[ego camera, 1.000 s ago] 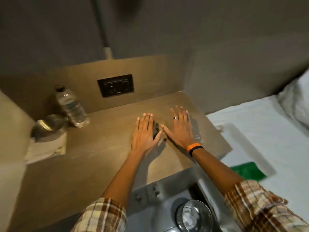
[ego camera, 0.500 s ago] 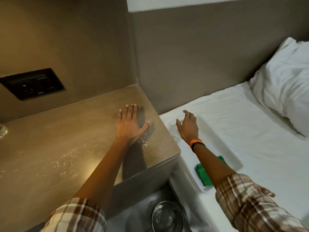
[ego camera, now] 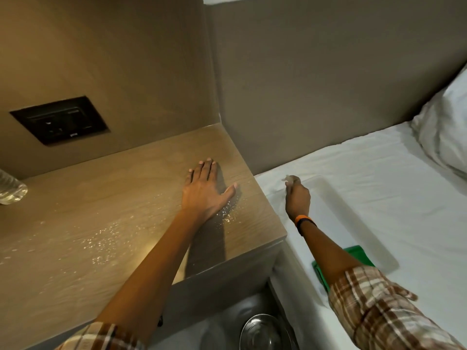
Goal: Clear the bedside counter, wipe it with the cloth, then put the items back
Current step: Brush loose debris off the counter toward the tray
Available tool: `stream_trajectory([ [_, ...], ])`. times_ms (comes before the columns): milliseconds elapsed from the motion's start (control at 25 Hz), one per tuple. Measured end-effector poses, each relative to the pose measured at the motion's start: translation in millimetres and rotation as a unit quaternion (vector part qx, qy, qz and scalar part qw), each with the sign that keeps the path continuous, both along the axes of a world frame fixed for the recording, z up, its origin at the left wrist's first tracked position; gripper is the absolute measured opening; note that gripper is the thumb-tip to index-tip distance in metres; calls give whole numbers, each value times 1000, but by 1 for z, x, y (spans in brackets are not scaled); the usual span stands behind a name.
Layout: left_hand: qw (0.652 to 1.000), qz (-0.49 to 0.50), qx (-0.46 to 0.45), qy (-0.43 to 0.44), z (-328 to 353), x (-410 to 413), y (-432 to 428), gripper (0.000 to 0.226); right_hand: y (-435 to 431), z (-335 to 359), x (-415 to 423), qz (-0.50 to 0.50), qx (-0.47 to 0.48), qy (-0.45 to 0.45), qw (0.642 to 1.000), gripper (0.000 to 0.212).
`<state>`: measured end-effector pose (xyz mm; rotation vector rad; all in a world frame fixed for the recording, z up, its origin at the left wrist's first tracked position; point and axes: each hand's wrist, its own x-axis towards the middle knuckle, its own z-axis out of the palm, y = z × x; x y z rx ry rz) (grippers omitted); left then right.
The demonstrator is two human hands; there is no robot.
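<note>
The wooden bedside counter [ego camera: 121, 198] has wet specks across it. My left hand [ego camera: 204, 190] lies flat on its right end, palm down, fingers apart, holding nothing. My right hand [ego camera: 297, 198] is off the counter, over the near-left corner of a white tray [ego camera: 353, 213] that sits on the bed. Its fingers are curled and pinch a small pale item [ego camera: 288, 178] at the tips; what that item is stays unclear. A green flat thing [ego camera: 358, 255] lies at the tray's near end, partly hidden by my right forearm.
The base of a clear water bottle [ego camera: 10, 190] shows at the counter's left edge. A black socket panel [ego camera: 60, 121] sits in the back wall. A steel bowl [ego camera: 262, 332] is on the floor below the counter. White bed sheet [ego camera: 404, 188] and pillow [ego camera: 447, 122] lie to the right.
The view has swung right. My right hand left the counter, reached over the bed to the tray's corner and closed its fingers on the small pale item. My left hand stayed flat.
</note>
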<state>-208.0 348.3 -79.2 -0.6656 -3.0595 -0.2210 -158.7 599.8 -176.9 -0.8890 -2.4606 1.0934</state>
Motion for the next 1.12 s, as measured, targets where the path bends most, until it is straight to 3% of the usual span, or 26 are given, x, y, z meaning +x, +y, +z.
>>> stream_trajectory([
  [200, 1000, -2, 25, -1, 41, 23, -14, 86, -17, 131, 19, 25, 1, 161, 987, 41],
  [360, 999, 29, 31, 7, 76, 42, -51, 84, -70, 232, 39, 52, -55, 293, 953, 28],
  [480, 996, 83, 35, 23, 86, 76, -143, 80, -163, 254, 55, 170, -70, 239, 953, 52],
  [520, 991, 128, 38, 30, 85, 96, -200, 79, -224, 254, 67, 221, -86, 206, 949, 53],
  [680, 989, 144, 36, -6, 75, 120, -264, 74, -290, 218, 94, 281, -108, 139, 943, 43],
  [920, 952, 305, 20, 9, 60, 177, -484, 58, -490, 184, 132, 454, 30, 68, 888, 42],
  [1040, 952, 304, 27, -3, 48, 186, -535, 55, -532, 184, 110, 463, 111, 37, 878, 41],
  [1120, 960, 275, 44, 14, 41, 185, -549, 52, -539, 194, 78, 413, 147, 7, 899, 32],
])
